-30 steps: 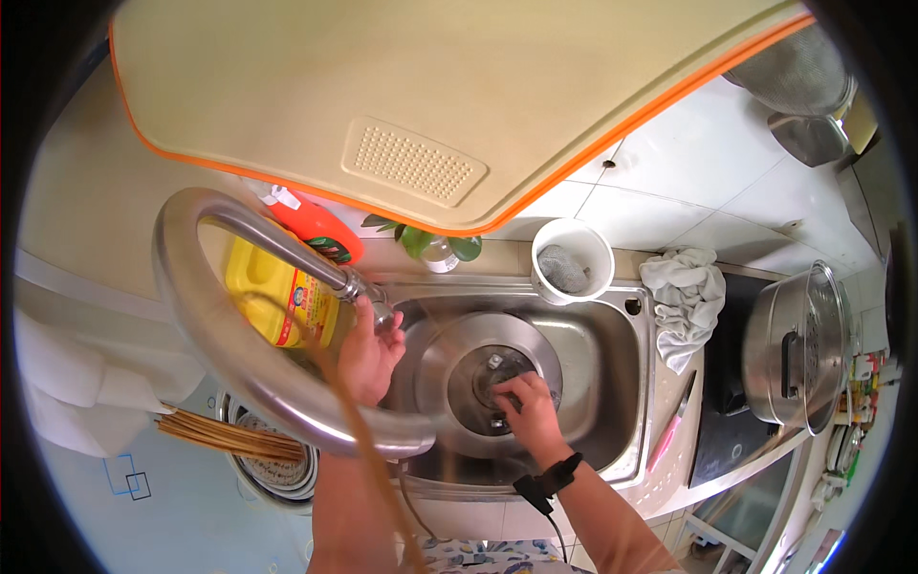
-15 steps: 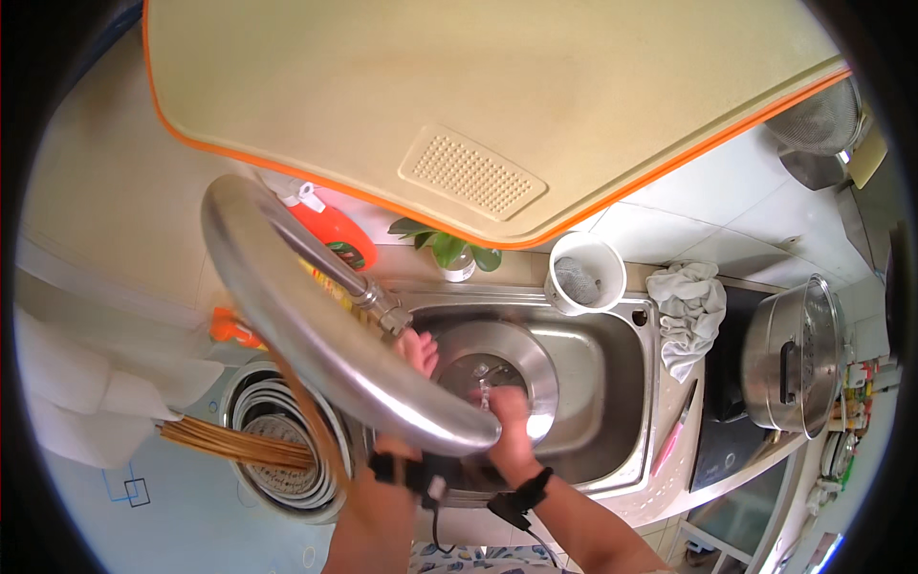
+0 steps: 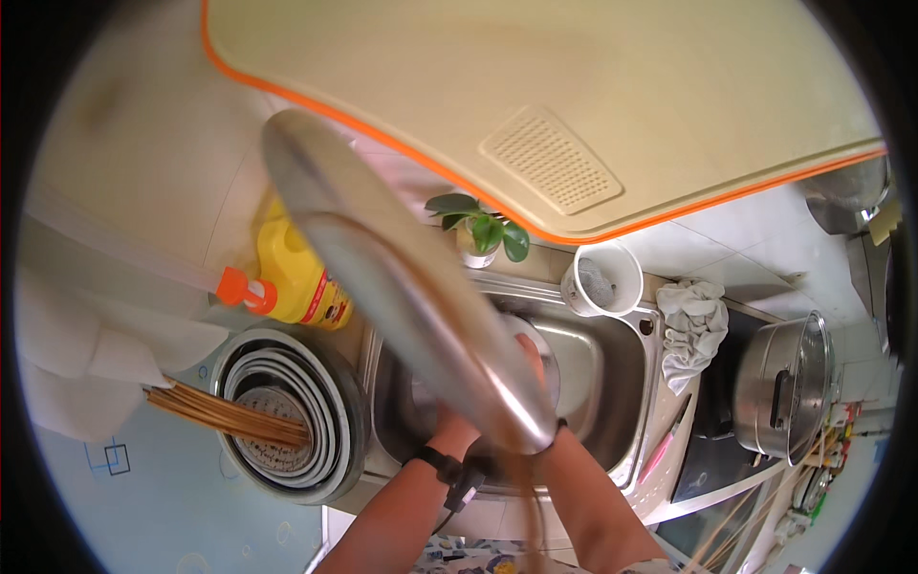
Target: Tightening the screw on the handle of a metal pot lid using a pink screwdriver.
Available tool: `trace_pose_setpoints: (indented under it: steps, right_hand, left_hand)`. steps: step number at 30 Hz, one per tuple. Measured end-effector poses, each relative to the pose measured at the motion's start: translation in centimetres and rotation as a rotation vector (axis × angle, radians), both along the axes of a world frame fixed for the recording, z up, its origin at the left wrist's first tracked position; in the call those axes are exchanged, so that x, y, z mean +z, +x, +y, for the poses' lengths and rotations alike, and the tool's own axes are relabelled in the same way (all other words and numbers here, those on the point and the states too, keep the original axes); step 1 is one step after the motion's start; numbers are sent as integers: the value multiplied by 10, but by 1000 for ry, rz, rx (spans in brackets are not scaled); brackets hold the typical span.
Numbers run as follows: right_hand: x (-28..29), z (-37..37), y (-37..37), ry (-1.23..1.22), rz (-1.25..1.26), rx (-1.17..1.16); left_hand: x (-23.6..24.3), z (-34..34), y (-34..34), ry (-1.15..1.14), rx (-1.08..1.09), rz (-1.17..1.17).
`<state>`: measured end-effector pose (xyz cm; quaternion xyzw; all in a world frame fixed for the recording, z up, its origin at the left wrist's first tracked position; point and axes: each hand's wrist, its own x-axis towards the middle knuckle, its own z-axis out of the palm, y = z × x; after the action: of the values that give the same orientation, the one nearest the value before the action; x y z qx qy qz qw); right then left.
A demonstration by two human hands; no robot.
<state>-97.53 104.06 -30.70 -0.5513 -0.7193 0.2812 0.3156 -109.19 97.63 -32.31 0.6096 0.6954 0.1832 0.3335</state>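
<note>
A curved metal faucet (image 3: 411, 287), smeared by motion, crosses the sink (image 3: 617, 383) and blocks much of it. Behind it a round stainless steel bowl (image 3: 551, 371) sits in the basin, with only parts of its rim and side showing. My left hand (image 3: 457, 427) reaches to the near left side of the bowl, its fingers hidden by the faucet. Toward the bowl's far right side, my right hand (image 3: 530, 356) shows only some fingers; what it touches is unclear. Black bands circle both wrists.
At left, nested basins (image 3: 330, 411) hold wooden chopsticks (image 3: 225, 416), near a yellow bottle (image 3: 292, 268). Behind the sink stand a potted plant (image 3: 478, 230) and white tub (image 3: 612, 277). Rightward are a cloth (image 3: 693, 325), pink-handled knife (image 3: 662, 450) and steel pot (image 3: 779, 387). A cream board (image 3: 402, 57) overhangs.
My left hand has come nearer from the bowl's far left side, while my right hand has moved farther away. The view has shifted, uncovering the yellow bottle; the faucet now hides the red bottle.
</note>
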Motion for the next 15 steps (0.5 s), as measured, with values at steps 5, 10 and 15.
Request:
trace_pose_setpoints:
  steps: [5,10,15]
  right_hand:
    - [3,-14,5,-84,4,-16]
    - [23,17,-7,-16,-78,85]
    - [32,-3,-8,-129,-26,1]
  left_hand:
    - [24,-6,0,11,57,72]
    - [17,-3,8,105,35,153]
    - [22,-7,-3,51,51,130]
